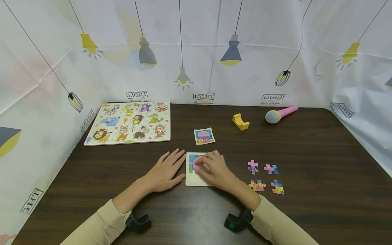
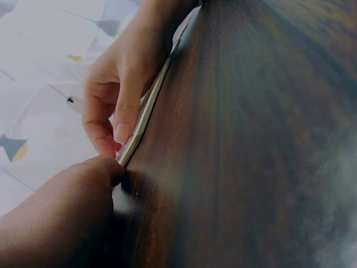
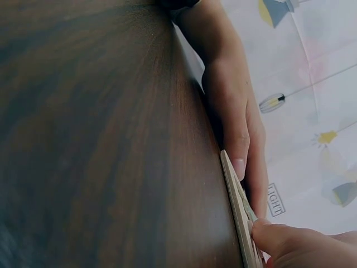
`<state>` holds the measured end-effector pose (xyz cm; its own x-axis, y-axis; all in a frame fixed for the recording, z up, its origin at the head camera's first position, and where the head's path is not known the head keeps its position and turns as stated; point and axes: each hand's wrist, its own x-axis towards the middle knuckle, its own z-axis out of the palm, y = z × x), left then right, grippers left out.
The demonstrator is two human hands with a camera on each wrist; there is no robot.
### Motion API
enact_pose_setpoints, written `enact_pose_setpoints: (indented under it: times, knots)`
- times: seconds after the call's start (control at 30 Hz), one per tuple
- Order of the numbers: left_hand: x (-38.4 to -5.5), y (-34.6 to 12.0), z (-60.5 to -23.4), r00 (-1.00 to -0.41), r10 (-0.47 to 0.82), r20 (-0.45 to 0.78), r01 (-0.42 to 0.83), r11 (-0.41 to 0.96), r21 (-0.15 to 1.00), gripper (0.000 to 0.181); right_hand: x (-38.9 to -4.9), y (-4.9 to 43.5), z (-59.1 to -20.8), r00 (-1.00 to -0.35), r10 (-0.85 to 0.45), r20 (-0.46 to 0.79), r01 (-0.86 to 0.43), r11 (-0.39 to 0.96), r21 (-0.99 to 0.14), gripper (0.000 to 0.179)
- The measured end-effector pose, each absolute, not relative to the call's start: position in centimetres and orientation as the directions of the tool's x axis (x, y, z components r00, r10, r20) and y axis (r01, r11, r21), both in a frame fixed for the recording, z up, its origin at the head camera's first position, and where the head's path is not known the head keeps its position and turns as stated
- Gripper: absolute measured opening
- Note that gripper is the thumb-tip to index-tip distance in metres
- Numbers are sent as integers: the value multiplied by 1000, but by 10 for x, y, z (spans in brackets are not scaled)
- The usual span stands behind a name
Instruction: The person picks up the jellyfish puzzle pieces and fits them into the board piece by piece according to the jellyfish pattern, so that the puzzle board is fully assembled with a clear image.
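Note:
A small cream puzzle board (image 1: 200,183) lies in front of the person, with blue, green and pink picture pieces in its upper left. My left hand (image 1: 165,173) rests on the table with fingers straight, fingertips and thumb at the board's left edge. Over the board, my right hand (image 1: 215,170) has thumb and fingers bent down, pinching a pink jigsaw piece (image 1: 197,163) at the picture; the hand partly hides the piece. In the left wrist view, the right hand's fingertips come down at the edge of the board (image 2: 146,114).
Several loose jigsaw pieces (image 1: 277,187) lie right of the board. Beyond it is a jellyfish picture card (image 1: 204,136). Farther back are a yellow curved block (image 1: 240,122), a pink toy microphone (image 1: 280,114) and, at left, an animal puzzle board (image 1: 131,127).

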<state>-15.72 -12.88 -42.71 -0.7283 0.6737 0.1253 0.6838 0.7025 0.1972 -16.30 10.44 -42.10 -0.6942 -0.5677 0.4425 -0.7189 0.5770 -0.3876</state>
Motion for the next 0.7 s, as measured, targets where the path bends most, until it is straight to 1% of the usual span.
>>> enact_pose_setpoints:
  times: [0.2, 0.6, 0.7]
  knots:
    - [-157, -129, -427, -727, 674, 128, 685, 702, 195, 63, -163, 105, -422, -712, -567, 413, -701, 603, -381, 20]
    - [-156, -129, -426, -726, 674, 138, 687, 701, 192, 64, -164, 103, -422, -705, -542, 456, -704, 613, -359, 19]
    - [-157, -129, -426, -726, 674, 136, 687, 700, 195, 64, -164, 102, -423, -714, -526, 462, -693, 622, -364, 18]
